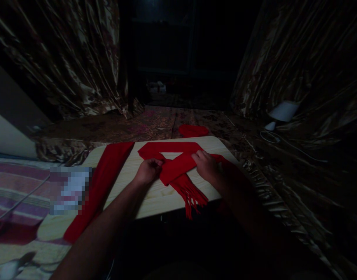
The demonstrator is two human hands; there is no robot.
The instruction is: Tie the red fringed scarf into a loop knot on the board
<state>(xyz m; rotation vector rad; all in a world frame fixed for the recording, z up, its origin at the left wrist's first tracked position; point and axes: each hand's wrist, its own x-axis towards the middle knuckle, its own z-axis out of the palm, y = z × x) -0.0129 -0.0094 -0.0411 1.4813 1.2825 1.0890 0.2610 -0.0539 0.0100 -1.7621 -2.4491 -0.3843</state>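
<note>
A red scarf lies in a loop on a small light wooden table, its bands crossing near the middle. Its fringed end hangs past the table's front edge. At the left of the crossing, my left hand has its fingers closed on the scarf's edge. My right hand pinches the upper band on the other side, from which red cloth runs on to the right behind my forearm. Another long folded red cloth lies slanting across the table's left part.
More red cloth lies beyond the table's far edge. A blurred-out item is at the left, by a striped cover. A white lamp with a cord stands at right. Patterned curtains hang behind; the room is dark.
</note>
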